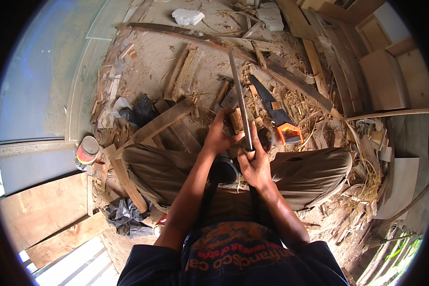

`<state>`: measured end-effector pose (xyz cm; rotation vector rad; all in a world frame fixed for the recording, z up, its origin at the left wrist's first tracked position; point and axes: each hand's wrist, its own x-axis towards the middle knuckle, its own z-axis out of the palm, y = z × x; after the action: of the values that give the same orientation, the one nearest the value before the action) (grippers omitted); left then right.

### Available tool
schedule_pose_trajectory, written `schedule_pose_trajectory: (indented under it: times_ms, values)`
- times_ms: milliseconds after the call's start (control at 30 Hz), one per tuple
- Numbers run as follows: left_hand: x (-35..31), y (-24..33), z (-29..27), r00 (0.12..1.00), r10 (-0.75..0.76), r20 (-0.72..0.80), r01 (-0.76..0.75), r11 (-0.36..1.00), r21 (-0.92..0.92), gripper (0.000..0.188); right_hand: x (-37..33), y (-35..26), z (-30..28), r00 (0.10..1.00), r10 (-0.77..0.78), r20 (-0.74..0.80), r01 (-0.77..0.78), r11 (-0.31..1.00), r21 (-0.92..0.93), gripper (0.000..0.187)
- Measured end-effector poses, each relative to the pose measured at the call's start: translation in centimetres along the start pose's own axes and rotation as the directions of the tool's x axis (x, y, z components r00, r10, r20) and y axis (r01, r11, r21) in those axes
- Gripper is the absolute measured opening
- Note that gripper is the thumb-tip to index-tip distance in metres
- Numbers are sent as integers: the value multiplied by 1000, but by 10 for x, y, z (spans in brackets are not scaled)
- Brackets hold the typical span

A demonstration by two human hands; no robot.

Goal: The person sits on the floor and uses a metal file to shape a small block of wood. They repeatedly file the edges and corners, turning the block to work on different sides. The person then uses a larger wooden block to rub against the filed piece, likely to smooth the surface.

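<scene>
My right hand point(256, 163) is closed around the handle of a machete point(239, 90), its forefinger stretched along the side of the blade. The long narrow blade points away from me, tilted upward. My left hand point(220, 135) grips a short wood block point(236, 121) just left of the blade. Blade and block overlap in view, and I cannot tell whether they touch. To the right lies a handsaw point(274, 107) with a black blade and an orange handle, a small wood chip on its blade. A hammer point(222, 90) seems to rest beyond my left hand.
Planks and offcuts lie around, with a long dark beam point(195, 35) across the far side. Wood shavings point(312, 112) litter the right. At the left stand a can point(87, 150) and a black plastic bag point(126, 215). Wooden boxes point(383, 78) line the right edge.
</scene>
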<state>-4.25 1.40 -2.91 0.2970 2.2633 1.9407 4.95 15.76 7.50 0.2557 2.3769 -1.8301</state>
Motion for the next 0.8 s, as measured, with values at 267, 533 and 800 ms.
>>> schedule_pose_trajectory:
  times_ms: [267, 533, 800]
  values:
    - [-1, -1, -2, 1000, -6, -6, 6, 1000, 28, 78, 0, 4, 1, 1000, -24, 20, 24, 1000, 10, 83]
    - [-1, -1, -1, 1000, -1, -12, 2, 1000, 16, 79, 0, 5, 1, 1000, -22, 20, 22, 1000, -2, 84]
    - [-3, -3, -4, 1000, -20, 1, 20, 1000, 13, 79, 1, 0, -3, 999, -8, 43, 12, 996, -88, 87]
